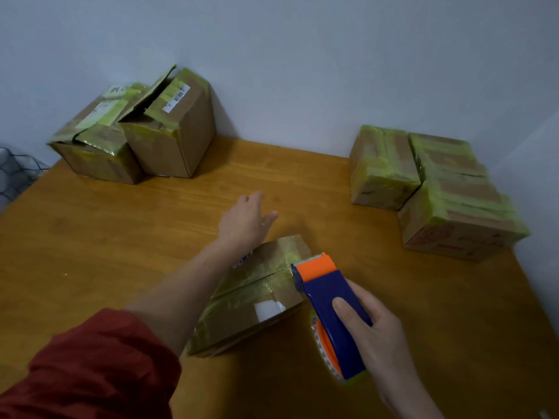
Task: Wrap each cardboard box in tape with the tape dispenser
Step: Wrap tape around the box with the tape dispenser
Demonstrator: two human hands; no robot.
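A small cardboard box (pixel 260 294) with yellowish tape on it lies on the wooden table (pixel 90 237) in front of me. My right hand (pixel 378 337) grips a blue and orange tape dispenser (pixel 329 309), whose orange head touches the box's right upper edge. My left hand (pixel 245 219) stretches out past the far side of the box with its fingers spread and nothing in it. The left forearm crosses over the box's left part and hides it.
Two partly taped boxes (pixel 136 131) with open flaps stand at the back left against the wall. Three boxes wrapped in tape (pixel 435 189) sit at the back right near the table edge. A dark net (pixel 15 173) hangs beyond the left edge.
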